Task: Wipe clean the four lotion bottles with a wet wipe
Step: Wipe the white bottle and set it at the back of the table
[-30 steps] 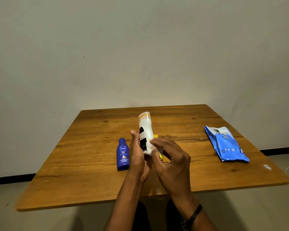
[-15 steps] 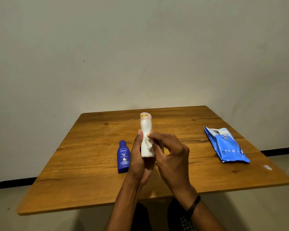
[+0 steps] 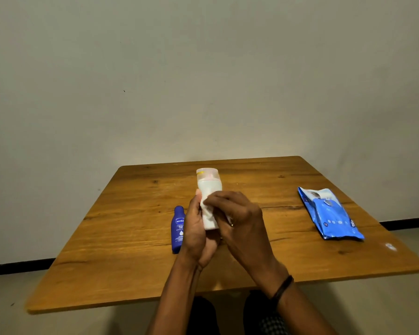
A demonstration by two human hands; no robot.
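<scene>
I hold a white lotion bottle (image 3: 209, 187) with a clear cap upright above the table's middle. My left hand (image 3: 196, 233) grips its lower part from the left. My right hand (image 3: 237, 218) presses a white wet wipe (image 3: 207, 209) against the bottle's body. A dark blue lotion bottle (image 3: 177, 228) lies on the table just left of my left hand. My hands hide whatever lies behind them; no other bottles show.
A blue wet wipe pack (image 3: 329, 213) lies on the right side of the wooden table (image 3: 121, 238). A small white scrap (image 3: 391, 246) sits near the front right corner. A plain wall stands behind the table.
The white bottle has turned so its dark label no longer shows. My right hand with the wipe moved up over the bottle's body.
</scene>
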